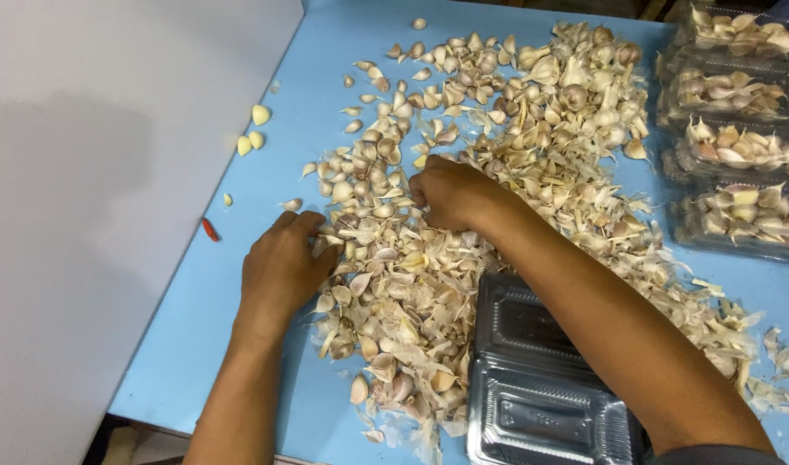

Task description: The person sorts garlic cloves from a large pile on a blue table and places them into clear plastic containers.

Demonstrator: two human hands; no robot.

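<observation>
Where the pale grey wall (110, 215) meets the light blue table (239, 344), a small red scrap (209, 230) lies at the table's left edge, and a few peeled yellowish cloves (255, 127) sit apart from everything else, further up. Just right of these, the left hand (282, 263) rests palm down on the table, its forearm coming up from the bottom edge, wrist straight. Its fingers (313, 226) are curled loosely forward and touch the left fringe of the garlic pile (463, 172); whether they pinch a clove cannot be told, since the fingertips are tucked among the skins.

That pile, a wide spread of unpeeled cloves and papery skins, runs diagonally from the top centre down to the lower right. The right hand (453, 191) lies in the middle of it, knuckles up, fingers bent into a loose fist pointing left; it seems closed on something in the pile, though what it grips is hidden. Its forearm stretches back to the lower right corner, crossing over the skins.

Below that forearm, an empty clear plastic tray (532, 405) sits touching the pile's lower edge. Along the right edge stand four clear plastic trays filled with garlic (739, 146), set one behind another.
</observation>
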